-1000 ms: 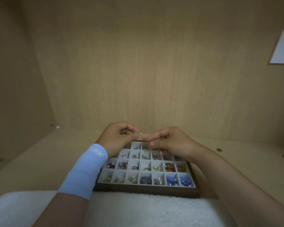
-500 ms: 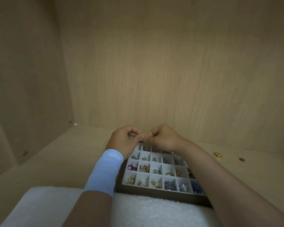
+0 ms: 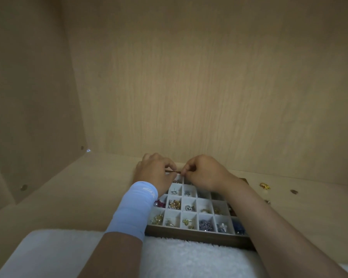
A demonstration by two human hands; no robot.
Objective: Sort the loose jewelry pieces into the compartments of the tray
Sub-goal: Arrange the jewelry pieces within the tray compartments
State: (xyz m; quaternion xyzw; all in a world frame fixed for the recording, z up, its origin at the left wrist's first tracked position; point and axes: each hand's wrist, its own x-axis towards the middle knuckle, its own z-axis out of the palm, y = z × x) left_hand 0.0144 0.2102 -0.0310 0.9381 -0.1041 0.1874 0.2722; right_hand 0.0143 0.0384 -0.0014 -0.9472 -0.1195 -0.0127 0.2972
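A tall wood-grain back wall (image 3: 209, 87) and a left side wall (image 3: 28, 97) box in the workspace, meeting at a corner on the far left. The pale tabletop (image 3: 78, 193) runs wide and bare to the left of the work, with more clear room to the right. Along the near edge lies a white fluffy towel (image 3: 189, 255), its far edge touching the front rim of the tray.

The tray (image 3: 199, 236), dark wood outside with a pale grid of compartments, sits between the towel and the back wall, its far edge close to the wall. Its near rows hold sorted pieces: gold, silver, red and blue clusters, one kind to a cell.

Both forearms reach over the tray; the left one wears a light blue wrist sleeve (image 3: 133, 207). The left hand (image 3: 155, 173) and right hand (image 3: 203, 173) meet above the far row, fingers of each pinched together on a small thin jewelry piece (image 3: 174, 172) held between them, too small to identify.

On the tabletop right of the tray lies a loose gold piece (image 3: 265, 186), and farther right a small dark round piece (image 3: 294, 191), well apart from the tray's right edge.
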